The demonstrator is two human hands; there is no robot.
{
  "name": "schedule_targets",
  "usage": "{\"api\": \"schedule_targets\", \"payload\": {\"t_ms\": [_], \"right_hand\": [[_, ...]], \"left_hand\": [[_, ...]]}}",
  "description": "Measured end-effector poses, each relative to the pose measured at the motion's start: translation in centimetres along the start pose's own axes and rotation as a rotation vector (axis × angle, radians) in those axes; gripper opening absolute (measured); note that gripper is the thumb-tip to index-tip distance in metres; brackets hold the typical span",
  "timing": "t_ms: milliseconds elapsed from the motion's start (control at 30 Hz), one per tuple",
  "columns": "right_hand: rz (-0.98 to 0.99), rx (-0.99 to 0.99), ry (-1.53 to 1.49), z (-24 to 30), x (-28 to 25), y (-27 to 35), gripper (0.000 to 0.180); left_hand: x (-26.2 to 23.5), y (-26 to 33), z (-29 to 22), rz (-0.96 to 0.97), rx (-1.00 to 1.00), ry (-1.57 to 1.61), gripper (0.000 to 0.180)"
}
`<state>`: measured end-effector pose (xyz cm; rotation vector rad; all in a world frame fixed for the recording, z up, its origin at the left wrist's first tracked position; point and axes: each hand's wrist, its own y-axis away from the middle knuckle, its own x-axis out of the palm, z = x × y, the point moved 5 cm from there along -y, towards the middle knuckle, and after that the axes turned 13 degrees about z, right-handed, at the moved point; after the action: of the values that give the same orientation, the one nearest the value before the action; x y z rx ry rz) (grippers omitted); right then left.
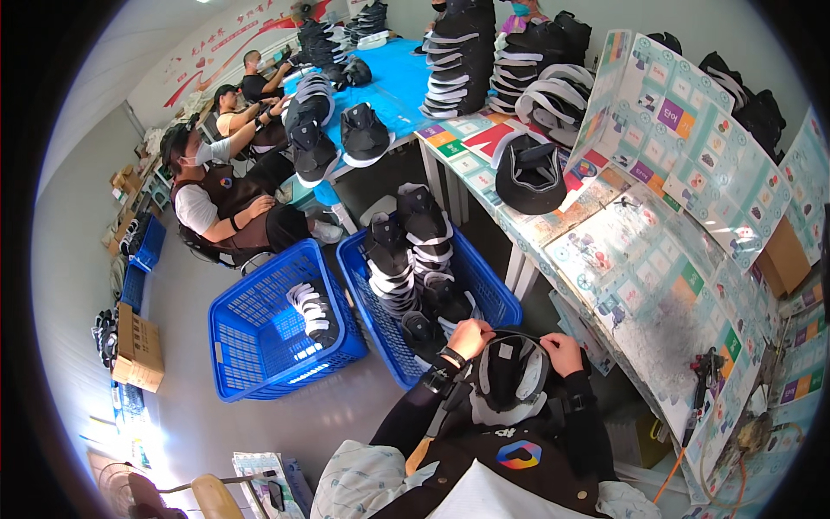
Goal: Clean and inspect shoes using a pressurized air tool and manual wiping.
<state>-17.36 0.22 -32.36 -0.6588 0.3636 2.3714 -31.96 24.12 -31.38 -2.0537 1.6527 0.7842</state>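
Between my two hands, in front of my chest, is a black cap point(499, 389) with white on its inner band and edge, its inside facing up. My left hand point(469, 339) pinches the cap's far rim on the left, fingers closed. At the right end of the same rim, my right hand point(564, 353) grips with its fingertips. A thin dark edge of the cap stretches between the hands. Just beyond my left hand, a blue basket point(494, 285) holds stacked black-and-white caps point(391, 259). Another cap point(529, 173) rests upturned on the table to the right.
A second blue basket point(226, 368) with a few caps stands on the left. The paper-covered table point(605, 251) runs along my right, with a spray gun point(707, 372) near its edge. Tall cap stacks point(456, 60) stand farther back. Co-workers point(229, 203) sit at the blue-topped table point(393, 78).
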Motion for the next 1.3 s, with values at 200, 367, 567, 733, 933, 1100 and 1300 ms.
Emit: {"api": "schedule_targets", "payload": {"t_ms": [200,367,567,733,933,1100,1300], "right_hand": [[-0.138,0.121,0.077,0.6,-0.4,-1.2,0.017],[0.051,0.030,-0.324,4.4,-1.1,-1.6,0.021],[0.202,-0.040,-0.497,6.3,-1.5,2.5,0.031],[-0.014,-0.378,0.361,14.5,-3.7,5.2,0.060],[-0.395,-0.352,0.228,16.7,-7.8,4.0,0.045],[-0.471,-0.200,-0.097,15.9,-9.1,3.5,0.032],[-0.480,-0.055,-0.351,12.7,-11.3,4.2,0.040]], "left_hand": [[0.4,-1.3,0.0,0.013,-0.134,0.258,0.023],[0.0,-0.2,-0.1,0.107,-0.114,0.916,0.026],[0.9,1.9,-0.3,0.197,-0.154,1.067,0.019],[0.8,1.0,-3.4,0.269,-0.039,0.894,0.017],[-5.2,-0.3,-6.7,0.087,0.133,1.059,0.050],[-5.1,0.3,-16.6,0.399,0.189,1.381,0.040],[-6.6,-0.6,-22.4,0.170,0.332,0.931,0.029]]}}
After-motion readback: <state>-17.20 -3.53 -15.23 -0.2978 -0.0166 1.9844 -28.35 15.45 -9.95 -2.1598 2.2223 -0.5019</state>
